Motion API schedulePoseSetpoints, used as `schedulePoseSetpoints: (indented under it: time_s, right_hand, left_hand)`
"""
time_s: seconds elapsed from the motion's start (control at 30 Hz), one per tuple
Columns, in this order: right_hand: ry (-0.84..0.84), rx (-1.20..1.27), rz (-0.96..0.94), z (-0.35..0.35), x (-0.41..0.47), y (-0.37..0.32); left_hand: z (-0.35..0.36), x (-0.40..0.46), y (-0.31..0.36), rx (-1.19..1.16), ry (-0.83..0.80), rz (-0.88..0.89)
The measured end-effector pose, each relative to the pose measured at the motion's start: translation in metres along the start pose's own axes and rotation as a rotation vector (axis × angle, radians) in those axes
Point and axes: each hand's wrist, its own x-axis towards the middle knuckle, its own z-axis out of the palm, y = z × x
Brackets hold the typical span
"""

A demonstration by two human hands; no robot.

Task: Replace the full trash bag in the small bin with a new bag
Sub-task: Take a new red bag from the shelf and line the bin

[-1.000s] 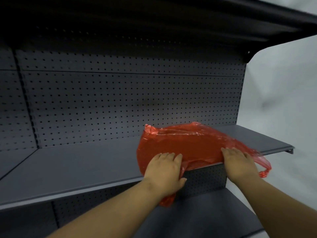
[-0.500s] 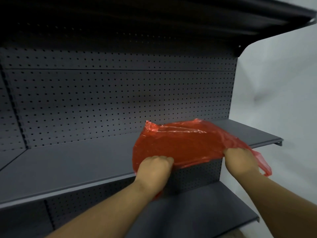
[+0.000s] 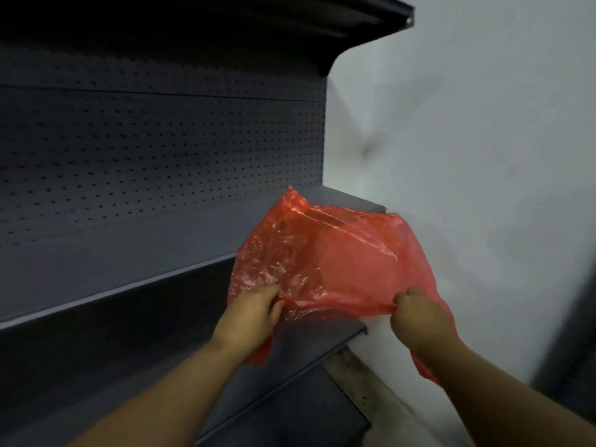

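A thin red plastic bag (image 3: 325, 256) is held up in the air in front of the shelf's right end, spread between both hands. My left hand (image 3: 251, 314) pinches its lower left edge with curled fingers. My right hand (image 3: 419, 314) grips its lower right edge in a fist. Loose ends of the bag hang down behind each wrist. No bin is in view.
A dark grey metal shelf unit with a perforated back panel (image 3: 161, 156) fills the left side. Its middle shelf (image 3: 129, 253) and lower shelf (image 3: 290, 366) jut toward me. A white wall (image 3: 483, 156) stands at right, with a strip of floor (image 3: 371, 398) below.
Both hands closed on the red bag and lifted it off the middle shelf toward me. My view turned to the right, toward the white wall.
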Motion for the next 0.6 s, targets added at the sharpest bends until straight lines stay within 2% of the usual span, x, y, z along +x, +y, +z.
schedulePoseSetpoints:
  time_s: [0.17,0.3,0.43,0.6]
  right_hand:
    - [-0.118,0.042,0.155,0.027,-0.036,0.062]
    - [-0.231,-0.095,0.139,0.042,-0.064,0.096]
    - [-0.341,-0.099,0.205,0.071,-0.084,0.118]
    - [-0.464,0.004,0.375,0.102,-0.096,0.121]
  left_hand:
    - [0.058,-0.015,0.03,-0.148,-0.097,-0.045]
    - [0.101,-0.027,0.048,-0.226,-0.184,-0.059]
    - [0.146,-0.034,0.048,-0.291,-0.31,-0.09]
    - [0.189,-0.036,0.039,-0.279,-0.43,-0.126]
